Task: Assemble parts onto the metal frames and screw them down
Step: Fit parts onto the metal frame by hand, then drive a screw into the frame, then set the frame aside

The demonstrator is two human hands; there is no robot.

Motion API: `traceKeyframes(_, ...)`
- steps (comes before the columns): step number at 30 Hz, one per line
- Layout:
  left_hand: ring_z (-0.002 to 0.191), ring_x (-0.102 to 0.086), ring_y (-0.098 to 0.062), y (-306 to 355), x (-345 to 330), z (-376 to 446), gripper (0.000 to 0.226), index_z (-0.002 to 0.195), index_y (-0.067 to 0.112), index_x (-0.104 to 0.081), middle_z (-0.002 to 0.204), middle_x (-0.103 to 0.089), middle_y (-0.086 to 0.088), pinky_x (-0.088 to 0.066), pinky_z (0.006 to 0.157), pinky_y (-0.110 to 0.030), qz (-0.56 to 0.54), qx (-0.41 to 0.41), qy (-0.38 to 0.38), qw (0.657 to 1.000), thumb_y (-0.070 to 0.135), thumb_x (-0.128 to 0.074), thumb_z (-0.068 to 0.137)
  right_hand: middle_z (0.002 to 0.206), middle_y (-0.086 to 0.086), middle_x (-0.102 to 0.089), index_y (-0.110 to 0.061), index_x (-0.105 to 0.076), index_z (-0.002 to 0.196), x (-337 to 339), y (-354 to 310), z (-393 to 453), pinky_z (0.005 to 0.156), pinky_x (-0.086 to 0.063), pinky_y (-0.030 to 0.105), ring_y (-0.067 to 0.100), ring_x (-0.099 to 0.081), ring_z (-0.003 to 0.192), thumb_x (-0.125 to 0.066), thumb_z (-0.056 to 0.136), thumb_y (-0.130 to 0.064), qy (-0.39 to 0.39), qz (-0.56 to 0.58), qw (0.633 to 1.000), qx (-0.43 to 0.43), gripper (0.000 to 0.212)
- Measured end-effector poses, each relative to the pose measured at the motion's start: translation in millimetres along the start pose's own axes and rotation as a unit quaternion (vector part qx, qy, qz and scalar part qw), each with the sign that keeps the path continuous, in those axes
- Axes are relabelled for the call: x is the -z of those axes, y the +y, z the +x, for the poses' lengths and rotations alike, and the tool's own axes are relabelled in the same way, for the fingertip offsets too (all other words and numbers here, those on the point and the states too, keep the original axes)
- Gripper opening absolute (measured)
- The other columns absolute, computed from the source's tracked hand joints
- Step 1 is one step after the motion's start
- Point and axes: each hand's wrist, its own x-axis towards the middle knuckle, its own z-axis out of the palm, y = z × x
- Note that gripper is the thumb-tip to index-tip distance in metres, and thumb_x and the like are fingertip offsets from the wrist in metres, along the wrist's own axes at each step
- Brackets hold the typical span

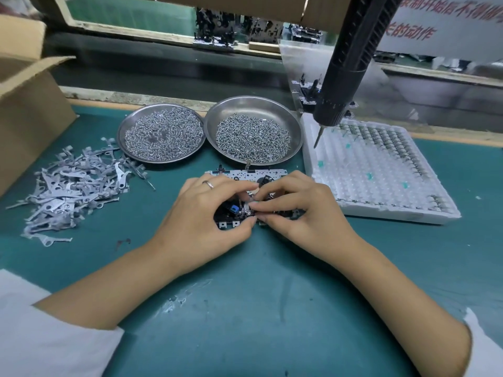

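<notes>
While both hands sit curled over the metal frame [246, 176] in the middle of the green mat [245, 295], the left hand [206, 213] grips its near edge and the right hand [296, 210] pinches a small silvery part [248, 206] right on top of it. Two steel dishes of screws [253, 141] sit just behind, a pile of flat metal levers [70, 186] lies off to the left, and a black electric screwdriver [345, 66] hangs over the white foam tray [381, 186] on the right.

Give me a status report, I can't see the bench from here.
Left hand and right hand both pinching a small part onto the metal frame. Electric screwdriver hanging unused above. Nothing in the way.
</notes>
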Motion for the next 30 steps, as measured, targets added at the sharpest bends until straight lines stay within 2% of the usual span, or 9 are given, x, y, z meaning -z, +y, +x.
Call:
traceKeyframes(9,0.089,-0.060,-0.015,-1.1,-4.5,1.6,0.032,0.102,0.021,-0.073,0.092,-0.069,0.011,-0.040,0.088,-0.036,-0.003,0.001,0.012,1.000,0.024,-0.068,0.070,0.087,0.006,-0.067,-0.009,-0.077,0.089,1.9,-2.7,-1.5,0.071,-0.041,0.028,0.023,-0.055,0.077,-0.072,0.075,0.000,0.025,-0.021,0.999,0.018,0.017)
traceKeyframes(11,0.089,-0.060,-0.012,-1.8,-4.0,2.4,0.028,0.098,0.022,-0.074,0.092,-0.069,0.013,-0.042,0.088,-0.039,-0.014,-0.003,0.010,1.000,0.024,-0.069,0.070,0.084,0.011,-0.065,-0.005,-0.075,0.092,4.3,-7.5,-1.3,0.070,-0.046,0.030,0.027,-0.059,0.076,-0.067,0.078,0.000,0.146,-0.032,0.988,0.030,0.017)
traceKeyframes(14,0.088,-0.059,-0.007,-3.3,-2.8,3.8,0.023,0.094,0.021,-0.074,0.089,-0.067,0.016,-0.042,0.091,-0.038,-0.041,-0.005,0.007,0.999,0.022,-0.072,0.071,0.095,0.013,-0.057,0.000,-0.063,0.110,18.6,-15.1,10.4,0.080,-0.044,0.031,0.028,-0.055,0.087,-0.062,0.086,-0.007,0.378,-0.051,0.925,0.007,0.025)
traceKeyframes(16,0.086,-0.055,0.002,-4.4,-2.5,4.4,0.022,0.093,0.021,-0.075,0.087,-0.064,0.021,-0.041,0.092,-0.034,-0.059,-0.001,0.007,0.998,0.015,-0.079,0.072,0.108,0.005,-0.050,-0.002,-0.047,0.128,34.5,-18.3,28.5,0.089,-0.043,0.034,0.023,-0.051,0.101,-0.063,0.087,-0.015,0.433,-0.022,0.901,-0.026,0.045)
traceKeyframes(19,0.085,-0.050,0.009,-4.5,-2.1,4.6,0.026,0.093,0.022,-0.075,0.086,-0.059,0.028,-0.039,0.091,-0.030,-0.064,0.008,0.009,0.998,0.009,-0.081,0.071,0.114,-0.013,-0.052,-0.006,-0.027,0.141,59.2,-24.6,63.2,0.091,-0.045,0.026,0.003,-0.054,0.101,-0.065,0.087,-0.024,0.391,0.081,0.914,-0.067,0.068)
traceKeyframes(23,0.086,-0.054,-0.002,-3.1,-2.3,4.9,0.026,0.092,0.021,-0.075,0.084,-0.064,0.019,-0.040,0.091,-0.033,-0.071,0.014,0.011,0.997,0.009,-0.082,0.070,0.103,-0.008,-0.056,-0.003,-0.022,0.141,61.0,-31.7,94.0,0.082,-0.050,0.022,0.002,-0.059,0.088,-0.065,0.088,-0.018,0.371,0.143,0.916,-0.059,0.071)
traceKeyframes(25,0.086,-0.054,-0.002,-2.8,-2.3,4.9,0.026,0.091,0.021,-0.076,0.083,-0.065,0.018,-0.039,0.091,-0.031,-0.079,0.022,0.013,0.997,0.009,-0.082,0.069,0.091,-0.010,-0.053,-0.001,-0.022,0.140,54.0,-35.9,101.8,0.071,-0.050,0.021,0.003,-0.059,0.075,-0.063,0.089,-0.010,0.373,0.178,0.909,-0.045,0.066)
traceKeyframes(27,0.084,-0.052,0.002,-1.7,-2.4,4.6,0.026,0.090,0.022,-0.076,0.081,-0.063,0.023,-0.038,0.091,-0.027,-0.084,0.029,0.015,0.996,0.009,-0.082,0.069,0.077,0.002,-0.052,-0.001,-0.028,0.133,46.1,-41.4,102.4,0.054,-0.049,0.029,0.016,-0.055,0.055,-0.059,0.089,-0.005,0.357,0.249,0.900,-0.035,0.054)
traceKeyframes(30,0.084,-0.052,0.003,-0.6,-3.3,4.9,0.025,0.089,0.021,-0.076,0.079,-0.061,0.025,-0.037,0.091,-0.022,-0.087,0.037,0.022,0.995,0.008,-0.082,0.068,0.062,0.006,-0.049,-0.010,-0.039,0.107,27.8,-47.2,90.8,0.044,-0.041,0.025,0.021,-0.047,0.038,-0.056,0.087,-0.001,0.315,0.338,0.887,-0.011,0.028)
